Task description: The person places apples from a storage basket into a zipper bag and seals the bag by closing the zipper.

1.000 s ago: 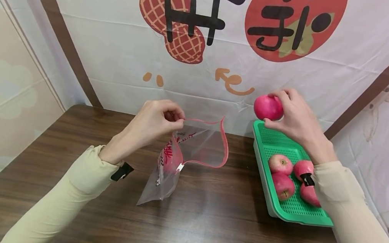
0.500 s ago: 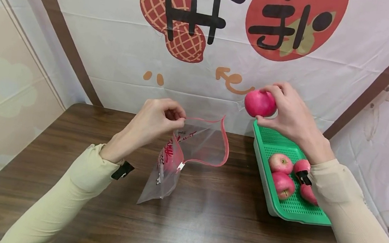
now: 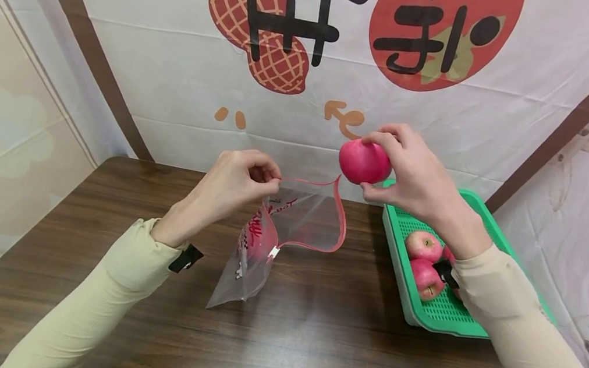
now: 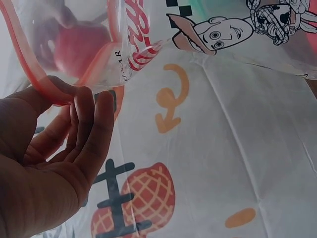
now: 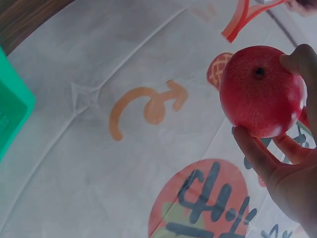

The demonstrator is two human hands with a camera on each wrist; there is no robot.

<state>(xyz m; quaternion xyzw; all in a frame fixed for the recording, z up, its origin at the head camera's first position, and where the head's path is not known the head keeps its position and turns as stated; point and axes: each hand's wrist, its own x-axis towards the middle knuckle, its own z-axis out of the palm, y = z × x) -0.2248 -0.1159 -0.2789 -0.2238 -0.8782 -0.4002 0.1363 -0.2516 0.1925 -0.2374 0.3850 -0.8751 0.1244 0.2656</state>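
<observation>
While steadiness is, in all likelihood, being demanded of both grips, the pink apple (image 3: 363, 162) is being clasped by the right hand (image 3: 413, 174), fingers spread to its girth above and thumb beneath, just beside the mouth of the clear bag (image 3: 256, 262). Its red zip edge (image 3: 343, 223) is being pinched by the left hand (image 3: 239, 179), and the mouth is perhaps best being held wide and still. Farther right, more apples (image 3: 424, 246) are being held by the green basket (image 3: 450, 326) on the brown table (image 3: 302, 331).

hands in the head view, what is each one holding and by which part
The left hand pinches the clear bag by its red rim; the right hand grips a red apple around its side.
</observation>
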